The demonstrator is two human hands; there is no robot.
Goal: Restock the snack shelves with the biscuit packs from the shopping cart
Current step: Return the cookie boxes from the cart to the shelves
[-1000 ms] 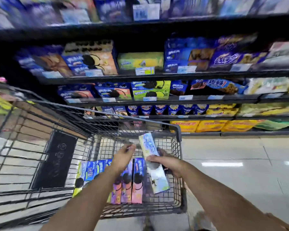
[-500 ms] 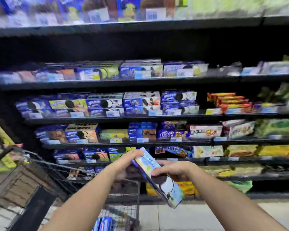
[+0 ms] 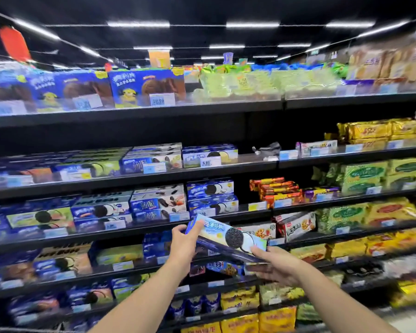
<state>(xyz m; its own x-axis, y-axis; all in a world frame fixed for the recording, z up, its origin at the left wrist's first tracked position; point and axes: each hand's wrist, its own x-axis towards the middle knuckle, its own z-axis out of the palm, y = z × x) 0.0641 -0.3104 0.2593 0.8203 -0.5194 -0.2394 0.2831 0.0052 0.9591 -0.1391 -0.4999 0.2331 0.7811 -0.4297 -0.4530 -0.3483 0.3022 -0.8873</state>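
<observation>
I hold a long pale-blue biscuit box [image 3: 226,234] with a dark sandwich cookie printed on it, tilted in front of the snack shelves. My left hand [image 3: 184,243] grips its left end, thumb on top. My right hand [image 3: 274,265] supports its lower right end from below. The box hangs at the level of the third shelf [image 3: 154,228], just below stacked blue cookie boxes [image 3: 211,195]. The shopping cart is out of view.
Black shelves [image 3: 139,111] run across the whole view, packed with blue biscuit boxes on the left and yellow and green snack bags [image 3: 365,176] on the right. A gap [image 3: 257,145] shows on the second shelf near the middle. Price tags line the shelf edges.
My view has swung up from the cart to the shelves. Both hands have lifted the box out of the cart and turned it more level toward the shelves.
</observation>
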